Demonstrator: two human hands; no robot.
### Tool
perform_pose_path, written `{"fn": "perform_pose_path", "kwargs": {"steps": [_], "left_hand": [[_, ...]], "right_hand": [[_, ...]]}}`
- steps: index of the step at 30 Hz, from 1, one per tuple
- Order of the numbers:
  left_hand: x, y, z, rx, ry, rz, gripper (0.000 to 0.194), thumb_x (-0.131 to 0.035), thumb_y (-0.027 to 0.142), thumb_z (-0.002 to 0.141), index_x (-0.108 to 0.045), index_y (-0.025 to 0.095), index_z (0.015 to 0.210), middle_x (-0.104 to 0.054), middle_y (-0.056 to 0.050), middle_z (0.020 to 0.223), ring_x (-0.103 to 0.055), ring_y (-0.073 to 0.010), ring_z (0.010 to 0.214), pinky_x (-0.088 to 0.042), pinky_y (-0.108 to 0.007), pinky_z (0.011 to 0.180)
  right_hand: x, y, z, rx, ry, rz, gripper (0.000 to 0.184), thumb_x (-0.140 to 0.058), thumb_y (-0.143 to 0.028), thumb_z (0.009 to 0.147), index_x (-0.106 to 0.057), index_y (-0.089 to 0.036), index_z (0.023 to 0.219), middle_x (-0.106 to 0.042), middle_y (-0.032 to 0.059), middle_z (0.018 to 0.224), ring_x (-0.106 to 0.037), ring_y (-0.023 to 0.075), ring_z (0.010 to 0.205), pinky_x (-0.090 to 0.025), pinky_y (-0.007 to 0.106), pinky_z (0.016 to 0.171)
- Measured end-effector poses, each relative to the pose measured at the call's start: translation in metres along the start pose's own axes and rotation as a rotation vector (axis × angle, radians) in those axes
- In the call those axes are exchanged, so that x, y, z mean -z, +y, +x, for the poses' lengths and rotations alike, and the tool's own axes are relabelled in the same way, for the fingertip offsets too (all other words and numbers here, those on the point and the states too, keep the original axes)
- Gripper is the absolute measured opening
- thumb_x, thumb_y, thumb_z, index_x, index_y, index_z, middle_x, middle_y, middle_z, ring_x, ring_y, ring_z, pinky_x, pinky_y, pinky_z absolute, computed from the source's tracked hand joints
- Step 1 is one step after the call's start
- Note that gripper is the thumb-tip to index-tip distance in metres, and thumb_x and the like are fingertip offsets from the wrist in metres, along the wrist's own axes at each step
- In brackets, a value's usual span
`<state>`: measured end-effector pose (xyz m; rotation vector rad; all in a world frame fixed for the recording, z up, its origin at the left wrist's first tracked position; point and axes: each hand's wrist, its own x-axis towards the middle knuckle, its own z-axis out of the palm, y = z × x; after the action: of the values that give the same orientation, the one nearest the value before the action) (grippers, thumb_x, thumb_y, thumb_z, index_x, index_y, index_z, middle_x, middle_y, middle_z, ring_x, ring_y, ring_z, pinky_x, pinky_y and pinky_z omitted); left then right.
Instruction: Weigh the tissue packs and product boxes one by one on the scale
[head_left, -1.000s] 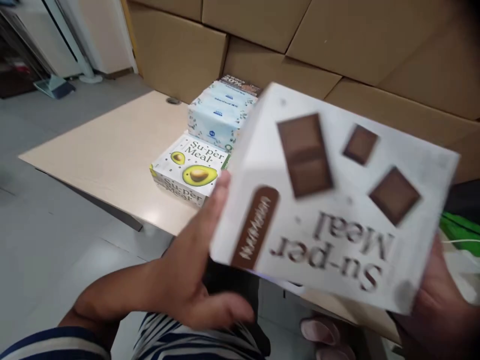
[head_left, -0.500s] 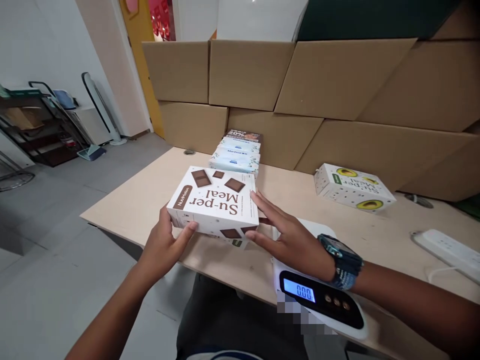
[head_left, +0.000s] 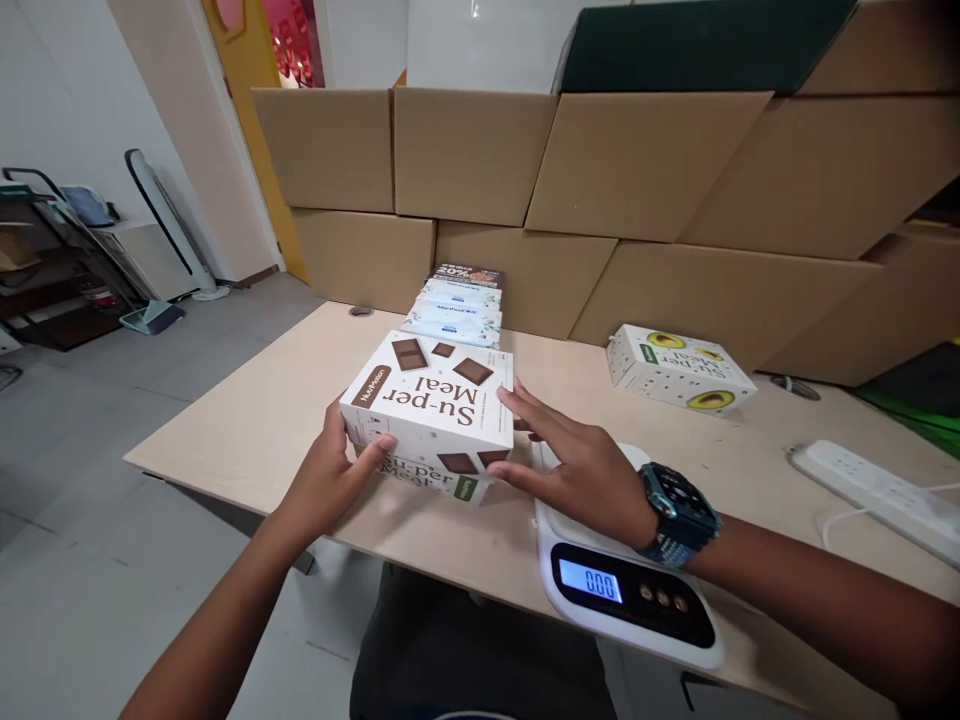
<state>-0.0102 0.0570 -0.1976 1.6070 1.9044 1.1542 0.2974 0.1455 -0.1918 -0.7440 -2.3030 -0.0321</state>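
Observation:
A white "Su-per Meal" box with chocolate squares point(head_left: 431, 395) lies on top of another white box point(head_left: 431, 478) on the light wooden table point(head_left: 262, 420). My left hand point(head_left: 337, 478) grips the chocolate box's near left corner, thumb on the front face. My right hand point(head_left: 581, 468), with a blue watch on the wrist, lies with fingers stretched flat against the box's right side. A white kitchen scale point(head_left: 626, 590) showing 0.00 sits under my right wrist.
Behind the stack lie pale blue packs point(head_left: 454, 312) and a dark pack. An avocado "Su-per Meal" box point(head_left: 675, 368) sits at the right, a white power strip point(head_left: 870, 490) further right. Cardboard boxes point(head_left: 637, 170) wall the table's back. Open floor lies left.
The chocolate box went from held up close in both hands to resting on the other box on the table. Over the last half second my hands barely shifted.

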Motion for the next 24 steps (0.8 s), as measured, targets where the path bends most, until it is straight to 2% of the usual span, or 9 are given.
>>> {"fn": "perform_pose_path", "kwargs": {"steps": [3, 6, 11, 14, 20, 24], "left_hand": [[0.004, -0.006, 0.005, -0.014, 0.013, 0.025, 0.07, -0.07, 0.065, 0.093, -0.047, 0.024, 0.145, -0.065, -0.019, 0.154, -0.067, -0.0399, 0.142, -0.062, -0.061, 0.113], [0.007, -0.016, 0.012, -0.022, 0.027, 0.043, 0.066, -0.074, 0.064, 0.088, -0.051, 0.024, 0.136, -0.07, -0.017, 0.143, -0.068, -0.042, 0.137, -0.061, -0.063, 0.112], [0.002, -0.022, 0.025, -0.104, 0.094, -0.005, 0.055, -0.076, 0.059, 0.084, -0.058, 0.025, 0.124, -0.071, -0.015, 0.135, -0.066, -0.0413, 0.136, -0.048, -0.069, 0.126], [-0.001, -0.02, 0.029, -0.121, 0.091, -0.009, 0.048, -0.076, 0.056, 0.086, -0.061, 0.025, 0.12, -0.07, -0.014, 0.138, -0.065, -0.0401, 0.137, -0.047, -0.069, 0.128], [-0.003, -0.02, 0.032, -0.142, 0.097, -0.006, 0.056, -0.077, 0.062, 0.088, -0.059, 0.026, 0.127, -0.069, -0.014, 0.141, -0.066, -0.0374, 0.136, -0.049, -0.064, 0.127], [-0.005, -0.021, 0.031, -0.168, 0.109, -0.012, 0.057, -0.076, 0.066, 0.09, -0.061, 0.025, 0.126, -0.071, -0.014, 0.138, -0.066, -0.0361, 0.135, -0.044, -0.064, 0.132]], "right_hand": [[-0.002, 0.001, 0.0, -0.003, -0.032, -0.069, 0.08, -0.053, -0.072, 0.104, -0.057, -0.014, 0.16, -0.057, 0.0206, 0.16, -0.084, 0.0308, 0.106, -0.075, 0.045, 0.079], [-0.003, 0.002, 0.002, 0.029, -0.08, -0.167, 0.087, -0.044, -0.076, 0.105, -0.055, -0.012, 0.162, -0.056, 0.0235, 0.161, -0.084, 0.0298, 0.1, -0.071, 0.041, 0.071], [-0.006, 0.008, 0.006, 0.059, -0.174, -0.282, 0.096, -0.033, -0.082, 0.104, -0.041, -0.014, 0.171, -0.048, 0.0274, 0.168, -0.08, 0.0271, 0.094, -0.063, 0.039, 0.068], [-0.007, 0.011, 0.005, 0.073, -0.173, -0.303, 0.095, -0.028, -0.08, 0.106, -0.039, -0.013, 0.172, -0.045, 0.0297, 0.169, -0.077, 0.0233, 0.086, -0.057, 0.037, 0.066], [-0.005, 0.017, 0.003, 0.121, -0.18, -0.326, 0.088, -0.026, -0.073, 0.109, -0.036, -0.014, 0.174, -0.047, 0.0296, 0.169, -0.076, 0.0241, 0.09, -0.057, 0.038, 0.071], [-0.007, 0.022, 0.003, 0.146, -0.188, -0.339, 0.089, -0.022, -0.074, 0.109, -0.033, -0.014, 0.175, -0.047, 0.0305, 0.168, -0.076, 0.0244, 0.09, -0.057, 0.038, 0.07]]}}
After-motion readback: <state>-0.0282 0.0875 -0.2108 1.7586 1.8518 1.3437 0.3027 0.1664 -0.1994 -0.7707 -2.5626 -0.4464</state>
